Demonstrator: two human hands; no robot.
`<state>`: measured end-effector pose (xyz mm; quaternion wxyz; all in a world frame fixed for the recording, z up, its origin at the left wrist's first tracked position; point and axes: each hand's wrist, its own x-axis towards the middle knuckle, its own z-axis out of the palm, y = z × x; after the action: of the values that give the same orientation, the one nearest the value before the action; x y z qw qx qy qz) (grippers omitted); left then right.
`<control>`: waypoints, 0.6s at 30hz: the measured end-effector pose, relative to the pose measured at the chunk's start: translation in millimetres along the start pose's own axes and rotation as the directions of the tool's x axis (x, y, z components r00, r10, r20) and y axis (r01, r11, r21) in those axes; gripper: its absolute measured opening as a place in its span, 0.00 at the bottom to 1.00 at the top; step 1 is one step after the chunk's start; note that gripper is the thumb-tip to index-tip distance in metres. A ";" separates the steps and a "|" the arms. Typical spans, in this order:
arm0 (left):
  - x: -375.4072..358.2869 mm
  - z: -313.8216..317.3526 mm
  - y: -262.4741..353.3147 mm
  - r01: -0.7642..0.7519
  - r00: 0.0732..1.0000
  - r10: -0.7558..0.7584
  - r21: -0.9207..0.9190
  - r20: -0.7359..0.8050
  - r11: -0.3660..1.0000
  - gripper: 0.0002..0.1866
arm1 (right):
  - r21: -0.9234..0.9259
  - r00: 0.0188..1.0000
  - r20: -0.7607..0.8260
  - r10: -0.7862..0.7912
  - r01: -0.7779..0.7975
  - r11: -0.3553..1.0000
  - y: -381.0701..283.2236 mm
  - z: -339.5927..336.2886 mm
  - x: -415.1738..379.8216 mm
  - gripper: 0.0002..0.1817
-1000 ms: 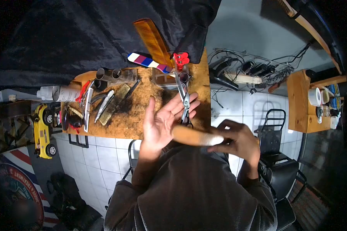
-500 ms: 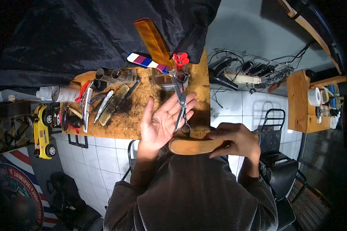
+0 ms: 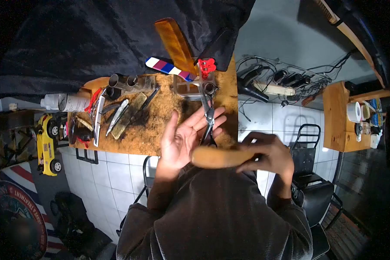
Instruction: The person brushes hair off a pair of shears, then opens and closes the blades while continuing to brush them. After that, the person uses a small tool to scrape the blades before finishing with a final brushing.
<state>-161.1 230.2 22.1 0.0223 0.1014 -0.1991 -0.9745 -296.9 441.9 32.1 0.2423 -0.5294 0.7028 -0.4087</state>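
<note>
Palm up, my left hand (image 3: 184,138) is spread in front of the wooden board, with the scissors (image 3: 209,117) lying across its fingers. My right hand (image 3: 268,155) is closed around the narrow end of a wooden brush (image 3: 221,157), which is blurred and reaches over to the heel of my left palm. The lower part of the scissors is hidden behind the brush. Beyond my fingers are a clear compartment box (image 3: 187,89), red clips (image 3: 207,66), a large amber comb (image 3: 174,41) and a striped comb (image 3: 168,68).
The hair-strewn wooden board (image 3: 160,102) holds a steel comb (image 3: 99,121), razors, a metal cup (image 3: 116,81) and a spray bottle (image 3: 69,103). A yellow toy car (image 3: 46,147) is at left. Hair dryers (image 3: 255,89) hang at right, above a black chair (image 3: 314,199).
The brush in my right hand has moved up slightly and is blurred, now covering the lower scissors handle. My left hand and the scissors have shifted slightly to the right.
</note>
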 end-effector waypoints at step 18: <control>-2.9 -11.8 -1.7 0.156 0.985 -0.151 -0.048 0.084 0.987 0.46 | -0.059 0.894 -0.443 0.062 -0.098 0.993 -6.0 -9.2 21.7 0.29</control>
<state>-155.8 227.4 11.3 -0.0581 0.0768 -0.1650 -0.9816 -307.7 423.8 44.1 0.0723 -0.4031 0.7763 -0.4792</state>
